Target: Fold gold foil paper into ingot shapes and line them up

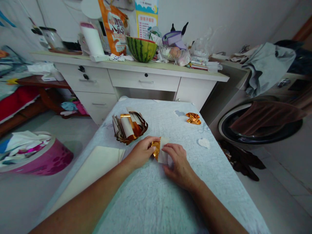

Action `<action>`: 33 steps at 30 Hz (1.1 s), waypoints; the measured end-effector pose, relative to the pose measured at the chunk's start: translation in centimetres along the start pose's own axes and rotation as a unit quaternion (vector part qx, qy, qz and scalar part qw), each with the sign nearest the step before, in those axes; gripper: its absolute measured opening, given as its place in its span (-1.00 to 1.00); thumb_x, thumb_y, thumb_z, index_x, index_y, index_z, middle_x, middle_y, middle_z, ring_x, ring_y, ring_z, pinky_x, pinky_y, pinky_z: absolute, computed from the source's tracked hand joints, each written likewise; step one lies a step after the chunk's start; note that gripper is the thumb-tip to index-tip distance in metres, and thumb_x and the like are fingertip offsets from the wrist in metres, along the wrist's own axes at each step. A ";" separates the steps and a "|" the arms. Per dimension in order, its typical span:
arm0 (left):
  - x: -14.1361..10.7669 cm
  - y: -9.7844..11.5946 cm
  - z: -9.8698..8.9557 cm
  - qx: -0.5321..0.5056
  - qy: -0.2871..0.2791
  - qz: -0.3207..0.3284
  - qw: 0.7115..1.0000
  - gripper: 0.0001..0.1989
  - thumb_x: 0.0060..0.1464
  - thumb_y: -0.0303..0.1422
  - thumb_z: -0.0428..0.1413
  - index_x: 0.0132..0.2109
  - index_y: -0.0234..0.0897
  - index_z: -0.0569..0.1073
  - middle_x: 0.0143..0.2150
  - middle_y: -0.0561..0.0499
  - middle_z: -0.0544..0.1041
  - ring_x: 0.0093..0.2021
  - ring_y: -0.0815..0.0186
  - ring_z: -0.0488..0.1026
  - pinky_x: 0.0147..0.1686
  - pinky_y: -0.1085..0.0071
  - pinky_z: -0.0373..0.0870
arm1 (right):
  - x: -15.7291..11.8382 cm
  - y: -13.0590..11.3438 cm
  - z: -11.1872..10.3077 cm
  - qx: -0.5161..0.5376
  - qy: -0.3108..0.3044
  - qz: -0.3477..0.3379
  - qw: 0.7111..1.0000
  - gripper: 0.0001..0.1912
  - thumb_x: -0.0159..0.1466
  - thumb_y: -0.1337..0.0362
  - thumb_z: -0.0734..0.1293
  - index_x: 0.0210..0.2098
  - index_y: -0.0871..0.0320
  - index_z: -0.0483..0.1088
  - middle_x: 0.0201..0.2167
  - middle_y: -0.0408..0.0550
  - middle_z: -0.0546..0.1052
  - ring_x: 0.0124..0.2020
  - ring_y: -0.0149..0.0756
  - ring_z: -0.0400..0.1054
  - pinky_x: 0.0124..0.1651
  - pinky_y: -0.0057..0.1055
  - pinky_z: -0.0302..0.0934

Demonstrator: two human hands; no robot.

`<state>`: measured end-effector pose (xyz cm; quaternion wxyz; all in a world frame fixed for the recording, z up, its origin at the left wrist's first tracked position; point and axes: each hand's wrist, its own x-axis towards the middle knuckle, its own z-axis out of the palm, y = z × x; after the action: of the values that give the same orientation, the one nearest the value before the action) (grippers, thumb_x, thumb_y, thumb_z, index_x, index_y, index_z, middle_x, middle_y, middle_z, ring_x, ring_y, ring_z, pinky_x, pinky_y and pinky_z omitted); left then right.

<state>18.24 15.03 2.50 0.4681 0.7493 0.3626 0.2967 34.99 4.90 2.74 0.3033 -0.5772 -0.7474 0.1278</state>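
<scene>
A small piece of gold foil paper [156, 150] with a pale strip [163, 151] at its right side lies between my hands above the cloth-covered table [136, 201]. My left hand [141, 152] pinches the gold part at its left edge. The fingers of my right hand [177, 164] are bent against the pale strip's right edge, with the thumb lower down. Behind my left hand sits a basket-like bundle [129, 126] of folded gold and pale papers. One folded gold piece [193, 118] rests on the cloth farther back on the right.
Cream sheets [97, 162] lie on the table's left side under my left forearm. Beyond the table stands a white desk [146, 76] with a watermelon-patterned bowl [142, 48] and an orange bag [114, 31]. A pink bin [58, 157] is at left, a washing machine [221, 94] at right.
</scene>
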 end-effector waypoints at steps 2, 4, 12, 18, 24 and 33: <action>0.1 0.0 0.0 -0.059 -0.009 -0.032 0.998 -0.64 0.04 -0.48 0.01 0.01 -0.27 0.45 -0.01 -0.07 0.51 0.00 0.24 0.45 0.04 0.24 0.35 | 0.0 0.0 0.2 -0.004 0.020 -0.008 1.000 -0.30 -0.03 0.52 0.27 0.12 0.10 0.19 0.13 0.05 0.27 0.15 -0.10 0.07 0.18 -0.11 -0.04; 0.1 0.2 0.1 -0.097 -0.017 -0.052 0.994 -0.64 0.06 -0.46 0.01 0.02 -0.29 0.43 -0.01 -0.09 0.52 -0.03 0.25 0.46 0.00 0.25 0.37 | 0.0 0.0 0.3 -0.015 0.038 -0.012 0.999 -0.25 -0.10 0.59 0.21 0.10 0.10 0.21 0.14 0.04 0.26 0.17 -0.11 0.05 0.19 -0.10 -0.05; -0.4 0.5 0.2 0.124 -0.026 0.064 0.990 -0.61 0.10 -0.54 -0.07 0.03 -0.24 0.44 -0.01 -0.07 0.45 0.03 0.27 0.38 0.09 0.28 0.29 | 0.0 -0.4 -0.5 -0.039 -0.038 -0.054 0.997 -0.67 0.11 0.58 0.23 -0.28 0.07 0.44 -0.06 -0.11 0.46 0.03 -0.21 0.19 0.12 -0.20 0.01; -0.7 0.0 0.6 0.264 -0.046 0.090 0.959 -0.60 0.13 -0.54 -0.05 0.09 -0.23 0.41 -0.02 -0.06 0.44 -0.01 0.20 0.31 0.06 0.24 0.27 | 0.9 0.3 -0.5 -0.045 -0.112 -0.062 0.991 -0.84 0.22 0.48 0.28 -0.38 0.12 0.44 -0.32 -0.09 0.53 -0.21 -0.28 0.31 -0.06 -0.30 0.09; -1.0 -0.5 0.8 0.322 -0.019 0.089 0.942 -0.59 0.11 -0.50 0.00 0.10 -0.17 0.38 0.11 -0.08 0.30 0.05 0.14 0.22 0.08 0.19 0.22 | 3.4 0.2 -1.7 0.042 -0.175 -0.047 0.983 -0.78 0.14 0.55 0.28 -0.40 0.14 0.49 -0.33 -0.12 0.55 -0.24 -0.35 0.37 -0.05 -0.41 0.14; -1.4 1.3 -0.4 0.249 -0.109 0.055 0.961 -0.73 0.09 -0.51 -0.03 -0.07 -0.20 0.39 -0.18 0.00 0.33 -0.14 0.27 0.31 -0.08 0.35 0.29 | 4.4 0.8 -1.0 0.074 -0.162 0.008 0.984 -0.82 0.13 0.51 0.31 -0.39 0.15 0.50 -0.41 -0.16 0.49 -0.36 -0.42 0.32 -0.24 -0.51 0.14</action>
<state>17.54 13.69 3.73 0.2864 0.8885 0.3304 0.1391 35.55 9.10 4.46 0.2185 -0.5311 -0.7703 0.2772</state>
